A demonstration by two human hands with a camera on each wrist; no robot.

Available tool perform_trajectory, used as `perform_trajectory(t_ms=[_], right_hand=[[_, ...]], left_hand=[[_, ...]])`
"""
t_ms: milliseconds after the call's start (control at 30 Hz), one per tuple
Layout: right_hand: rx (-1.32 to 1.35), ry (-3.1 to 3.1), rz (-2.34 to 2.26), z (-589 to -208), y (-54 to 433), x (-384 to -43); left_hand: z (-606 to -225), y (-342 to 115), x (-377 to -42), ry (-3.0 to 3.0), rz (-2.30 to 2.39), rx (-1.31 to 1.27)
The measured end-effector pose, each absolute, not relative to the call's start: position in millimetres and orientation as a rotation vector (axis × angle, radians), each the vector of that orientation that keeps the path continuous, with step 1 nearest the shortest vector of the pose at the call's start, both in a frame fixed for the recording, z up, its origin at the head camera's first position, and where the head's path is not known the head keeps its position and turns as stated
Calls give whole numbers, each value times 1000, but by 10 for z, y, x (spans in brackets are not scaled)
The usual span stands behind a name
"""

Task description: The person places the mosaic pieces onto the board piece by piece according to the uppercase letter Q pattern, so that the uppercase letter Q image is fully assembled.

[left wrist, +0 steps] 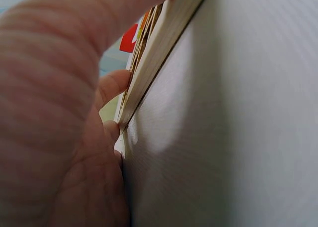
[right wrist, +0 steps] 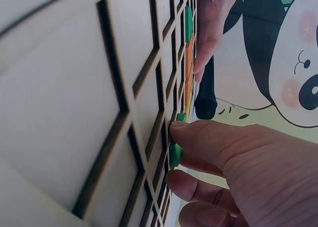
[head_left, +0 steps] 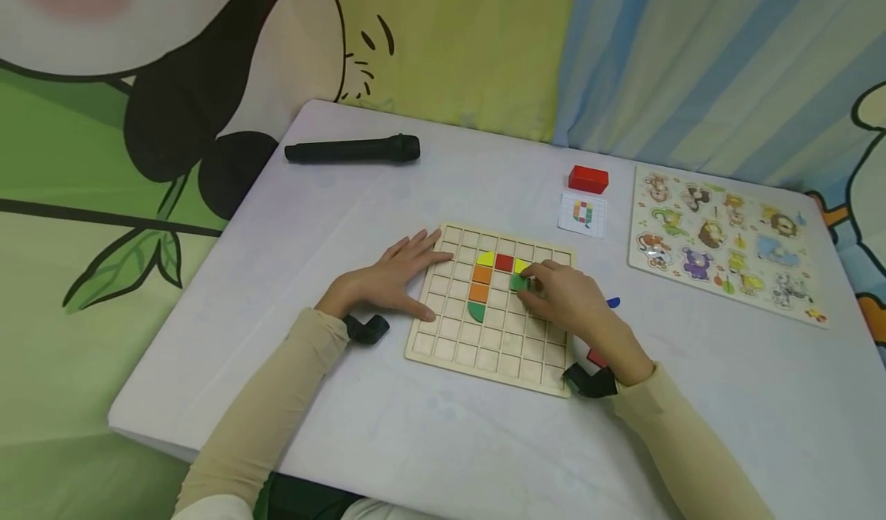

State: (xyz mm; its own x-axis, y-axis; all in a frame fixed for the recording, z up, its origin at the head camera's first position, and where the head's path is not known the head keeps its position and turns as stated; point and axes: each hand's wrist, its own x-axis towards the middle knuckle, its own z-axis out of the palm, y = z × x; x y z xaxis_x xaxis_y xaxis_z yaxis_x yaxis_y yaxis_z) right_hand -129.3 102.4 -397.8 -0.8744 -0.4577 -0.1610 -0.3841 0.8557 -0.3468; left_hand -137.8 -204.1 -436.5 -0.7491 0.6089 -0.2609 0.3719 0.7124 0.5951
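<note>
A light wooden grid board [head_left: 443,345] lies on the table. My left hand [head_left: 391,278] rests with spread fingers along its left edge, thumb and fingertips touching the wood in the left wrist view. My right hand [head_left: 571,301] pinches a green piece [right wrist: 175,153] between thumb and fingers, right at the grid. Set in nearby cells are two yellow rounded pieces [head_left: 486,258], a red square [head_left: 504,262], two orange squares [head_left: 478,293] and a green rounded piece [head_left: 476,311]. My right hand partly covers the yellow piece at the right.
Behind the board are a small card [head_left: 583,214] with a coloured pattern and a red block [head_left: 588,179]. An animal puzzle board [head_left: 727,247] lies at the right, a black microphone [head_left: 353,150] at the back left. A blue piece [head_left: 613,302] and red piece [head_left: 597,358] lie beside my right forearm.
</note>
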Motion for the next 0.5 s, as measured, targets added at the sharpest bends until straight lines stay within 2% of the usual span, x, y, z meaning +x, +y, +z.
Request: perform_trajectory(t_ms=[500], right_hand=[[-640,2799,-515,-4028,1032,-1284]], left_hand=[[-4338,-2022,-1375,2470,740,734]])
